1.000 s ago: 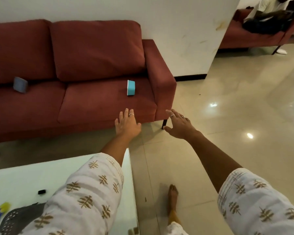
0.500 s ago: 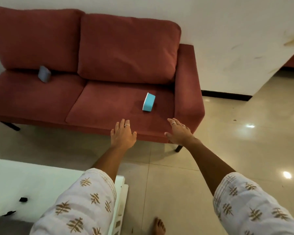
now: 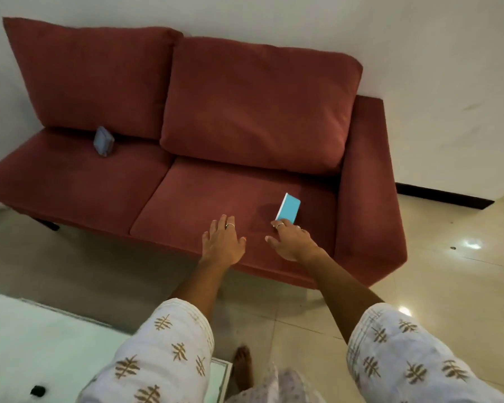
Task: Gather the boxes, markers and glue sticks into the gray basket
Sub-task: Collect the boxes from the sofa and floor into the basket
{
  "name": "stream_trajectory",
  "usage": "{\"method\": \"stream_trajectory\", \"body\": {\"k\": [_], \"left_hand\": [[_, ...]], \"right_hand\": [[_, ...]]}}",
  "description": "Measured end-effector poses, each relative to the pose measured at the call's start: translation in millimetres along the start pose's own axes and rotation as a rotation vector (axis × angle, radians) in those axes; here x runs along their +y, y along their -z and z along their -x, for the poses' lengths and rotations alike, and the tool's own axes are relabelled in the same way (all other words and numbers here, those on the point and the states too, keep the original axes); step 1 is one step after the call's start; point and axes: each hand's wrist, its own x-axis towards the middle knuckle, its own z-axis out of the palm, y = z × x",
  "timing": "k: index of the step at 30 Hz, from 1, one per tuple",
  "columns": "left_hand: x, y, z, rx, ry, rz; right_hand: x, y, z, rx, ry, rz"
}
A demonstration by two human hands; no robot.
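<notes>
Head view, looking down on a red sofa [image 3: 186, 199] against a white wall.

Item: blue box [image 3: 288, 210], standing on edge and tilted, on the right seat cushion, near the front edge and close to the right armrest.

Item: gray box [image 3: 103, 141], propped at the far side of the left seat cushion, against the back cushion, well apart from the blue one.

Item: right hand [image 3: 290, 239], open, fingers loosely spread, fingertips at the near lower corner of the blue box; whether they touch it cannot be told. Nothing held.

Item: left hand [image 3: 223, 242], open and flat, fingers together, hovering over the front of the right seat cushion, left of the blue box. Nothing held.

Item: white table [image 3: 41, 338], near left corner of the view, with a small black object [image 3: 38, 390] on it. The gray basket is not in view.

Step in hand, as judged: reaching to pick up the blue box.

Risks, as judged: the box stands on a narrow edge on soft upholstery, so a nudge from the fingertips before a grip closes may topple it flat or push it toward the gap beside the armrest. The gray box, dull and tucked against the back cushion, may be overlooked.
</notes>
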Motion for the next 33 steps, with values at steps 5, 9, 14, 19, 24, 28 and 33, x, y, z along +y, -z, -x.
{"method": "stream_trajectory", "body": {"k": [5, 9, 14, 19, 24, 28, 33], "left_hand": [[4.0, 9.2, -56.2, -0.033, 0.005, 0.000], [0.1, 8.9, -100.8, -0.066, 0.044, 0.003], [-14.3, 10.1, -157.2, -0.083, 0.145, 0.060], [-32.3, -6.8, -206.8, -0.123, 0.229, 0.078], [-38.5, -32.5, -234.3, -0.155, 0.291, 0.122], [-46.0, -48.3, -235.8, -0.194, 0.359, 0.154], [-69.2, -52.3, -222.2, -0.199, 0.449, 0.234]], "right_hand": [[7.5, 22.2, -52.4, 0.012, -0.083, -0.070], [23.0, 28.9, -105.8, -0.050, -0.140, -0.102], [45.5, 28.1, -186.8, -0.177, -0.192, -0.120], [75.9, 17.4, -259.1, -0.229, -0.335, -0.147], [96.5, -3.4, -304.3, -0.234, -0.552, -0.211], [102.9, -25.0, -316.6, -0.255, -0.603, -0.304], [93.3, -23.8, -323.4, -0.241, -0.522, -0.244]]}}
